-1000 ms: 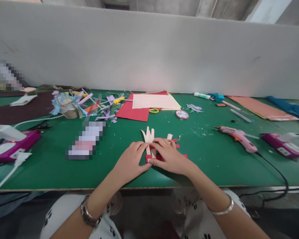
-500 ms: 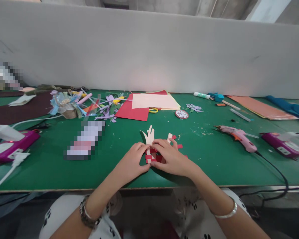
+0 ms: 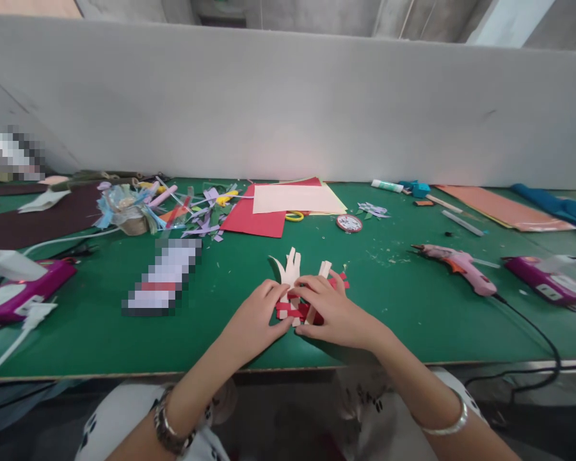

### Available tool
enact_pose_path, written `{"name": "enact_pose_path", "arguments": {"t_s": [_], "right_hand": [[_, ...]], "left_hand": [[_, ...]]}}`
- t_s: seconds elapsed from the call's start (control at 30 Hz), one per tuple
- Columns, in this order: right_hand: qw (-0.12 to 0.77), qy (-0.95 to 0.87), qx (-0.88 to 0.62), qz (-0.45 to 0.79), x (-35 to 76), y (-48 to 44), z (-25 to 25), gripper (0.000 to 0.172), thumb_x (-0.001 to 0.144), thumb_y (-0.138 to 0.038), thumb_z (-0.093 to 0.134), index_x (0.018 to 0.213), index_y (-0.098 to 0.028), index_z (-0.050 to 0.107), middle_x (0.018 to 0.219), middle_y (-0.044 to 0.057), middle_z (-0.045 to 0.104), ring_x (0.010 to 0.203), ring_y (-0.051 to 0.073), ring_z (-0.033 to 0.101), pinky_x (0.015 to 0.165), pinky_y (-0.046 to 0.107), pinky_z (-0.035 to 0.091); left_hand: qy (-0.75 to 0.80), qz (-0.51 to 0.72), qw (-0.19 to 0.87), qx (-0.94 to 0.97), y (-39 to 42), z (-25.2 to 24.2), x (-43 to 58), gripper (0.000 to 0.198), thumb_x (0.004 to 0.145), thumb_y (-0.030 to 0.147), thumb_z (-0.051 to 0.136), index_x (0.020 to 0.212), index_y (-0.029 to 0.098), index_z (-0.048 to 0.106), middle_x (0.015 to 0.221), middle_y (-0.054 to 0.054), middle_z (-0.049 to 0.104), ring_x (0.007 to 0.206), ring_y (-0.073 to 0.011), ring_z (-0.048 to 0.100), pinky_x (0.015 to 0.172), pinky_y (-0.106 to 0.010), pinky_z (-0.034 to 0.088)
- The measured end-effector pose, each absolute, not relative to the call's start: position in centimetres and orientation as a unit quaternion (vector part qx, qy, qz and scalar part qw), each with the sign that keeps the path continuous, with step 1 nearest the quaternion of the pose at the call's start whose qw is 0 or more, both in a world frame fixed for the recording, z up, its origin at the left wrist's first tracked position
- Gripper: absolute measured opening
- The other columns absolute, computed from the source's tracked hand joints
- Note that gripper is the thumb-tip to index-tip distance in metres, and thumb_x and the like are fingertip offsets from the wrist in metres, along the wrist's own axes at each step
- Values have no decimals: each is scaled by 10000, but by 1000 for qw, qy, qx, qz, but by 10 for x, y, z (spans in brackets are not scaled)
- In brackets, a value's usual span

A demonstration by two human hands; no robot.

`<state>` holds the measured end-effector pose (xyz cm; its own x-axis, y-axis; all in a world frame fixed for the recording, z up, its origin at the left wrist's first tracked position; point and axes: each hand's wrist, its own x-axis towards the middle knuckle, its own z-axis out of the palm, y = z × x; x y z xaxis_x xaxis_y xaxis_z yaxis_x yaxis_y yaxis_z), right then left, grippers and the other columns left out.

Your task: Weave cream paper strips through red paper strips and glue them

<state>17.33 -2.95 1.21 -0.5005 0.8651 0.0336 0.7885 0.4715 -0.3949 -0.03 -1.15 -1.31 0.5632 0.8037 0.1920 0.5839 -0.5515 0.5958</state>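
Observation:
A small weave of red and cream paper strips (image 3: 295,301) lies on the green table (image 3: 393,307) near its front edge. My left hand (image 3: 252,320) rests on the weave's left side, fingers curled and pinching the strips. On the right half, my right hand (image 3: 333,310) pinches a strip with fingertips pressed together. Loose cream strip ends stick up beyond my fingers, and red ends poke out at the right.
A pink glue gun (image 3: 456,262) with a black cable lies to the right, with purple devices (image 3: 22,291) at both sides. Red and cream paper sheets (image 3: 278,205), yellow scissors, a round tape disc (image 3: 349,223) and scrap piles (image 3: 173,208) sit further back.
The paper weave has shifted slightly under my fingers, with my right hand sliding along the strips. The camera view has tilted a little.

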Motion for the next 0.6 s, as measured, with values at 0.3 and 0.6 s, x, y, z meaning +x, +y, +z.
{"name": "enact_pose_path", "arguments": {"t_s": [0.3, 0.6], "right_hand": [[130, -850, -489, 146, 173, -32, 9, 317, 755, -354, 522, 1046, -231, 509, 1111, 57, 520, 1077, 216, 450, 1000, 508, 129], [138, -846, -488, 165, 173, -31, 9, 405, 723, -397, 565, 1087, -238, 488, 1128, 68, 509, 1088, 230, 441, 1005, 509, 85]], "left_hand": [[420, 209, 260, 844, -11, -9, -6, 321, 761, 190, 532, 1078, 164, 485, 962, -59, 542, 884, -199, 532, 776, -333, 448], [445, 194, 249, 838, -12, -6, -6, 267, 765, 210, 545, 1026, 153, 532, 963, -59, 532, 842, -191, 549, 743, -323, 461]]}}
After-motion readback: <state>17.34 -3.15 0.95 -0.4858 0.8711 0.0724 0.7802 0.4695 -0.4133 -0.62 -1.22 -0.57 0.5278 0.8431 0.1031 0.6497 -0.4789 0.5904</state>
